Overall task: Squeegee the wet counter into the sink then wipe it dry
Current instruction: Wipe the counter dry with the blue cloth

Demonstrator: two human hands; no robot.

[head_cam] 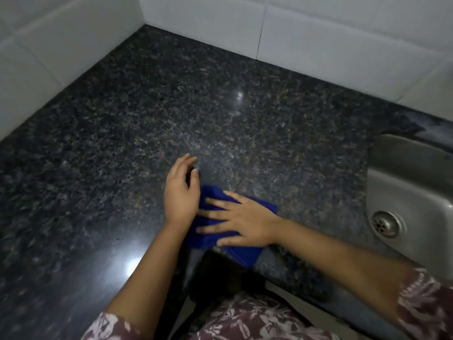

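Wiping stage, we judge: blue cloth [241,256] lies flat on dark granite counter [171,106], left of sink [411,182], near front edge. Our right hand [242,222] presses down on cloth, fingers spread flat. Our left hand [180,192] sits at cloth's edge on side away from sink, fingers loosely together, holding nothing. No squeegee in view. We advise even palm pressure, overlapping strokes toward sink, refolding cloth once damp.

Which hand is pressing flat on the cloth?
The right hand, with its fingers spread flat on the blue cloth. The left hand stands on edge beside the cloth, not on top.
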